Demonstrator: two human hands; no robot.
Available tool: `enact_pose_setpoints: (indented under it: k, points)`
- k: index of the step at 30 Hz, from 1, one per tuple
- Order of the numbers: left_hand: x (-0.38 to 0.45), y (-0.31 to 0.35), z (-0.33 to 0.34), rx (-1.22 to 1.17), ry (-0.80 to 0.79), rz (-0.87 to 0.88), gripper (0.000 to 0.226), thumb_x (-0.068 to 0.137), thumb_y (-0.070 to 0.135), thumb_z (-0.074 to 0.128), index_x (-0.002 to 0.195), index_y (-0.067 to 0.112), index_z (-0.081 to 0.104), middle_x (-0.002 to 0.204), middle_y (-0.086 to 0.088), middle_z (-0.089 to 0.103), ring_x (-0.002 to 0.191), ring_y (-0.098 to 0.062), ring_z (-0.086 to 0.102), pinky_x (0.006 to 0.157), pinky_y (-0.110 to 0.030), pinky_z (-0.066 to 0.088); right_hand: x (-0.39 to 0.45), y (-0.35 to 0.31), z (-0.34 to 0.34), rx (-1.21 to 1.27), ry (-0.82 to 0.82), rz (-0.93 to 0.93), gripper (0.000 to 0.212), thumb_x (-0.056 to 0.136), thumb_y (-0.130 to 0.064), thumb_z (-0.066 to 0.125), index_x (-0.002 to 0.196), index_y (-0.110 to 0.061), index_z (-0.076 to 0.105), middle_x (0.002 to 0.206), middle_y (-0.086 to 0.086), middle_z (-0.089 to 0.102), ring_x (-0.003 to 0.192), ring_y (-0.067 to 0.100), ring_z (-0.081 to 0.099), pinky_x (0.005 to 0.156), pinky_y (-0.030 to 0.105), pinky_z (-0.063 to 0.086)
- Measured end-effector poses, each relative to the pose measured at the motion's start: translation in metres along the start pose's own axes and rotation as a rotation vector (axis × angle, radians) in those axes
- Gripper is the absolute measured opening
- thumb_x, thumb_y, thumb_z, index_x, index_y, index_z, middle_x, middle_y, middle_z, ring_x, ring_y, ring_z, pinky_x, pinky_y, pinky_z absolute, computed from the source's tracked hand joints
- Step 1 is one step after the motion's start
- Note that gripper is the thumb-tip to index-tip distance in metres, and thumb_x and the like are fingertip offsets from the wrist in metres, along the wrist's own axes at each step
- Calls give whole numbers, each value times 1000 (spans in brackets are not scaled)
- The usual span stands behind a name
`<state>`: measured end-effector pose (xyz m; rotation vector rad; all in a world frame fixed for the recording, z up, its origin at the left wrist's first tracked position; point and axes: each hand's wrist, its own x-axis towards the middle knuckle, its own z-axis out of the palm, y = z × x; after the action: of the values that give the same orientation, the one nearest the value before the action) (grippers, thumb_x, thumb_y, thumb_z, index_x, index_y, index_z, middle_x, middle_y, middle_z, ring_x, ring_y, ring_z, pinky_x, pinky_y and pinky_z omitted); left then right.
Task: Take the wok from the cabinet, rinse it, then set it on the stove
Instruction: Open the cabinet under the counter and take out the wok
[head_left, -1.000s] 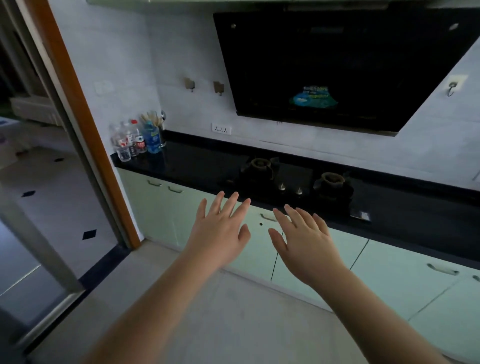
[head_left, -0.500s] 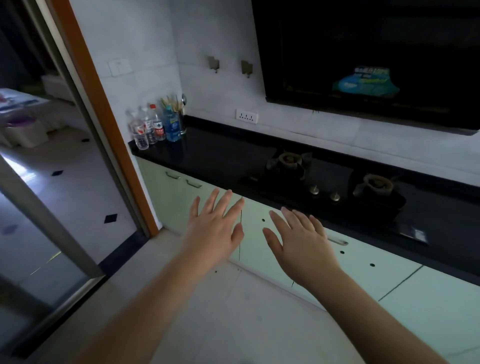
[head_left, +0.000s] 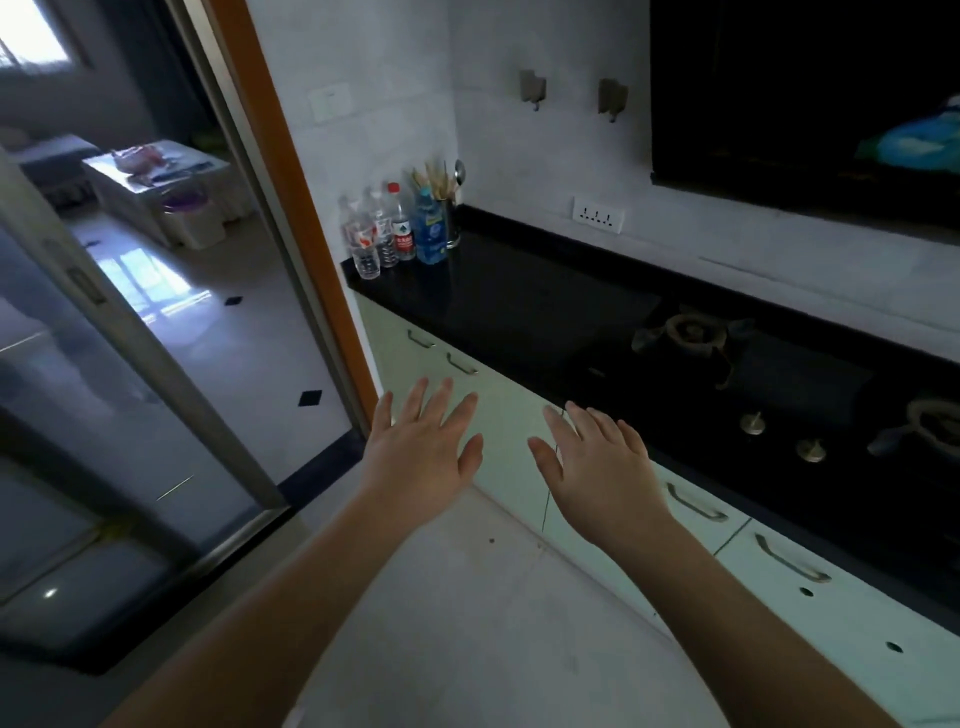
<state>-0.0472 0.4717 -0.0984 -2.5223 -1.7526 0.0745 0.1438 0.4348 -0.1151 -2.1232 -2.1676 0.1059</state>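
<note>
Left hand (head_left: 423, 457) and right hand (head_left: 597, 465): fingers spread straight, palms down, holding nothing. Wok unseen, presumably behind pale green cabinet doors (head_left: 511, 441) just beyond fingertips. Likely heavy, rigid, slick when wet; best gripped by handle. Metal door handle (head_left: 693, 503) right of right hand. Black gas stove (head_left: 727, 374) beyond right hand; plastic bottles (head_left: 395, 228) far ahead, clear of path.
</note>
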Motion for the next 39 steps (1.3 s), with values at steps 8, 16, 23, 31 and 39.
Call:
enact_pose_setpoints:
  k: [8,16,23,31,39]
  points:
    - [45,-74,21,-45,-24,-37,66,92,63,1,152,36,1,161,2,-5,147,-24,-11,117,-55,-2,78,-56,22,-6,-52,-66,89,80,-62,-15,153,-27,19,159,0,23,146,18,18,120,42,13]
    - [95,-190,52,-59,-6,-9,67,92,65,0,152,36,1,161,2,-4,147,-24,-11,114,-53,-8,165,-144,46,-30,-76,-48,83,84,-62,-9,153,-27,21,159,0,25,146,17,19,119,40,15]
    - [134,-270,66,-47,-5,35,66,92,65,0,152,36,2,161,2,-3,147,-24,-11,111,-49,-11,221,-200,64,-27,-99,-7,73,92,-61,1,153,-25,20,158,1,26,146,18,19,119,41,16]
    - [195,-305,95,-124,-4,69,61,96,59,3,152,36,9,161,2,6,148,-23,-3,117,-47,-1,271,-209,93,-23,-157,19,95,77,-68,-21,154,-26,17,160,2,23,146,19,19,119,41,16]
    - [292,-311,138,-83,-65,183,61,97,55,5,152,31,15,161,0,8,148,-20,-4,120,-45,1,353,-178,140,16,-234,64,61,99,-51,25,153,-22,20,158,6,25,144,24,22,116,42,19]
